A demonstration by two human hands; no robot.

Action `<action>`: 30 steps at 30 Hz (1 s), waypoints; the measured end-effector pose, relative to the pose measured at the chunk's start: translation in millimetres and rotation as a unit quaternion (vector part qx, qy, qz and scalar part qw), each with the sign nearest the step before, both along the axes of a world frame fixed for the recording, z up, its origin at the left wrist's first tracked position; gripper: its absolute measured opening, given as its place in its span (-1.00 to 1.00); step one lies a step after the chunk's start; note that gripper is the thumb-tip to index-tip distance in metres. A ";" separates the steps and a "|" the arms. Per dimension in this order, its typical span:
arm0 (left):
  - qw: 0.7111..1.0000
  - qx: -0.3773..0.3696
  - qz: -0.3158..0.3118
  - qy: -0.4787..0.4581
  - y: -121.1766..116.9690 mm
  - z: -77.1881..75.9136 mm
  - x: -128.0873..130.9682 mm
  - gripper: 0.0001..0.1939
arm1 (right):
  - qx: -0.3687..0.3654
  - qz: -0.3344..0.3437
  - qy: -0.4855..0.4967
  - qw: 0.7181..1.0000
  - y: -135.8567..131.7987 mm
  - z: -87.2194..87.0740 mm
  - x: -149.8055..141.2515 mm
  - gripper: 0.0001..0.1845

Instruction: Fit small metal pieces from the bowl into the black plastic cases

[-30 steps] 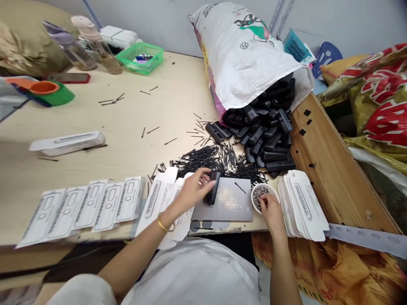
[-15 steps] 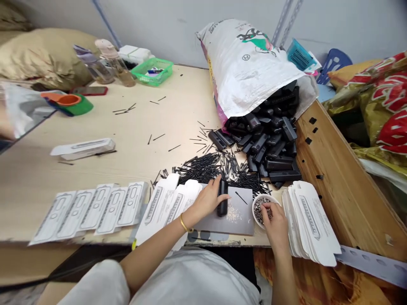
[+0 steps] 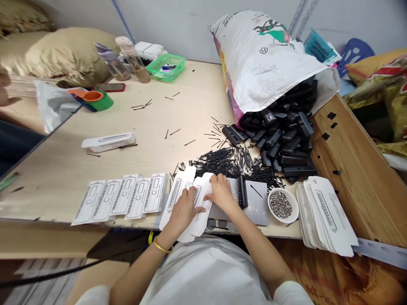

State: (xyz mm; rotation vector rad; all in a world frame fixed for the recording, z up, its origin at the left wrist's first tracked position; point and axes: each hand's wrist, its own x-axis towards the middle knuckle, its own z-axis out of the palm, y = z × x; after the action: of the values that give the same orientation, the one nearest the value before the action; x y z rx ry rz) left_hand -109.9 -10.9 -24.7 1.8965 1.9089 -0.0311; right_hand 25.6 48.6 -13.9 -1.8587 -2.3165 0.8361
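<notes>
Two overlapping groups of flattened white cardboard boxes lie at the front edge of the table. My left hand rests over the inner white box, its fingers bent on it and its thumb stretched to the right. My right hand grips the upper right edge of the same box, thumb in front of the fingers. To the right, a black oblong plastic piece with a ridged edge lies on a grey mat. A white bowl of small metal parts stands beside the mat.
Behind the mat spreads a heap of thin black sticks. A white sack spills black plastic pieces. Flat boxes are stacked at right; several closed white boxes line the left. Part of another person's hand shows far left.
My left hand has let go of the black oblong piece, now lying on the mat. My right hand has left the metal-parts bowl; both hands are now at the white box. The view has shifted left.
</notes>
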 end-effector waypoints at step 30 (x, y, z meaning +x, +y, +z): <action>0.746 -0.259 -0.032 -0.613 -5.3 28.8 42.7 -0.37 | 0.180 0.140 0.245 0.942 -33.2 43.5 103.9 -0.60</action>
State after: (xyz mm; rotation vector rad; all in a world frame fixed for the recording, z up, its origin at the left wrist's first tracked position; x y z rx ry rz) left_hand -67.1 -16.2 4.1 1.0495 0.7674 0.4926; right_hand 129.5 15.4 29.6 -1.0475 -2.2324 0.7280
